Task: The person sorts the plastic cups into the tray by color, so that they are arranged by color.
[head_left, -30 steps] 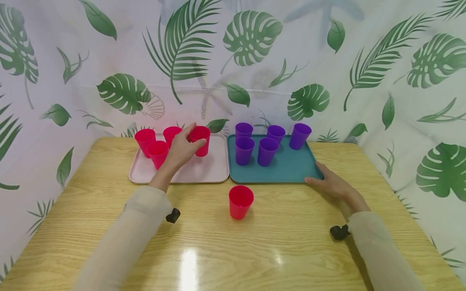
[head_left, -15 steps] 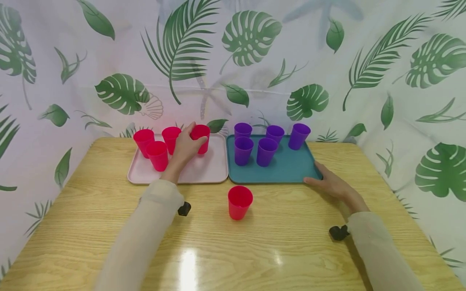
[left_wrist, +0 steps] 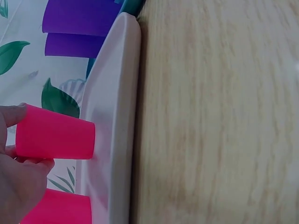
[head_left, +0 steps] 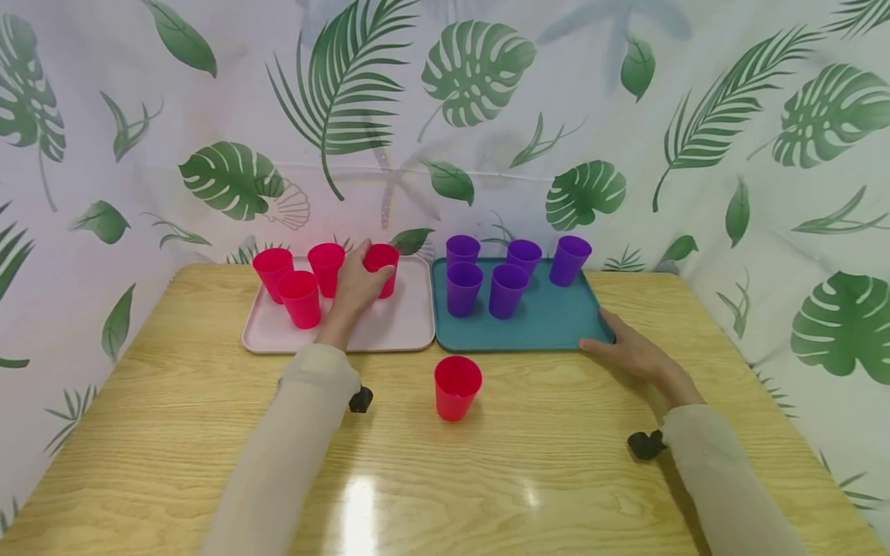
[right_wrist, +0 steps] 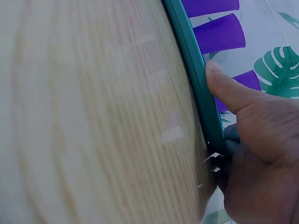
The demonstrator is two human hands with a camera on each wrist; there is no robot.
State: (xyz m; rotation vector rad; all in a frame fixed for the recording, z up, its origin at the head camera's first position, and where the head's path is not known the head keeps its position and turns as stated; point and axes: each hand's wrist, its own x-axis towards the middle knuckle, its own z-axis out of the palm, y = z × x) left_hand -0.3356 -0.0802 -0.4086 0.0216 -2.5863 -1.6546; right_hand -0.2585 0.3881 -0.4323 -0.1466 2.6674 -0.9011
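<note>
My left hand [head_left: 357, 287] holds a red plastic cup [left_wrist: 56, 135] upright at the right part of the pale pink tray [head_left: 410, 332], thumb and fingers around it near the rim. Three other red cups stand left of it, among them the front one [head_left: 301, 301]. At the teal tray [head_left: 542, 333], my right hand [head_left: 636, 357] grips the front right corner; its thumb lies along the rim, its other fingers partly hidden beside the edge. Several purple cups [head_left: 509, 293] stand on this tray.
A single red cup [head_left: 456, 392] stands on the wooden table [head_left: 542, 479] in front of where the two trays meet. Behind the table hangs a leaf-patterned cloth [head_left: 480, 154].
The left forearm has swung to the right, and the cup in the left hand sits slightly lower than half a second ago. The right hand stays on the teal tray's corner.
</note>
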